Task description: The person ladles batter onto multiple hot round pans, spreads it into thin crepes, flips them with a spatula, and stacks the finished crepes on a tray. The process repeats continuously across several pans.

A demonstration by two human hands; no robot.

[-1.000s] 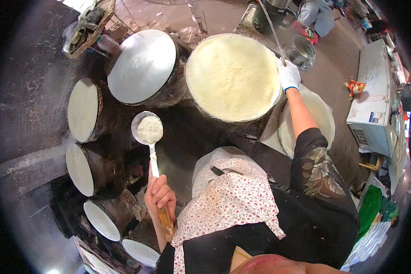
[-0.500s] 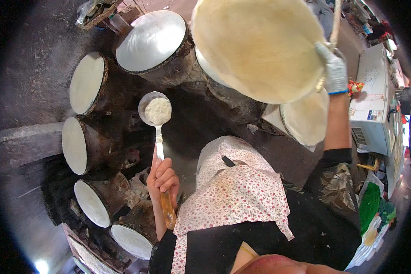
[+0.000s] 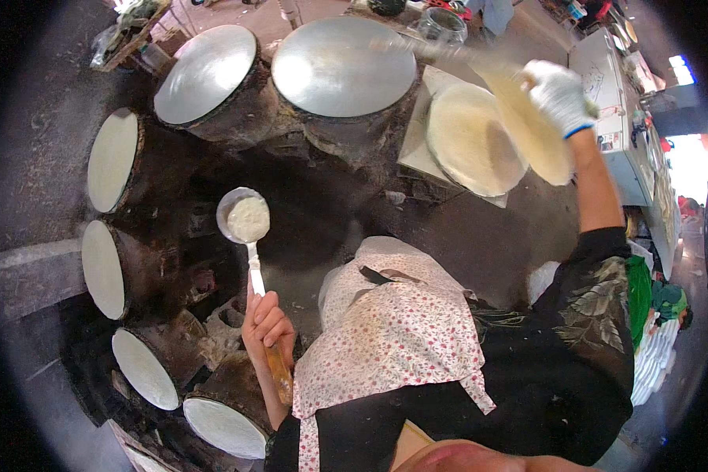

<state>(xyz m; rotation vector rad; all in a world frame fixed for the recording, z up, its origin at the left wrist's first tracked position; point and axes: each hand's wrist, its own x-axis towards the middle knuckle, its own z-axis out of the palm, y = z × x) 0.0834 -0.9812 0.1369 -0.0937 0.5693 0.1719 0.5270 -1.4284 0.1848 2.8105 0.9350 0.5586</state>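
My left hand [image 3: 268,322] is closed round the wooden handle of a ladle [image 3: 230,206], held upright, with a lump of pale batter [image 3: 248,219] in its bowl. At the upper right my right hand [image 3: 557,97], in a white glove with a blue cuff, grips a large thin flatbread [image 3: 539,135] by its edge. The flatbread hangs tilted over a similar round flatbread [image 3: 473,141] lying on a pale square board [image 3: 414,149]. A stick [image 3: 440,52], smeared by motion, runs leftward from near the glove; whether the hand also holds it I cannot tell.
Round griddles on dark stands curve around me: two bare shiny ones [image 3: 343,66] [image 3: 206,72] ahead, and several with pale batter [image 3: 113,160] down the left. A white cabinet [image 3: 606,82] stands at the right. A glass jar [image 3: 442,27] sits at the back.
My right hand has swung the flatbread rightward, from face-on above a griddle to tilted over the board, uncovering that griddle. The left hand still holds the ladle; the view has turned right.
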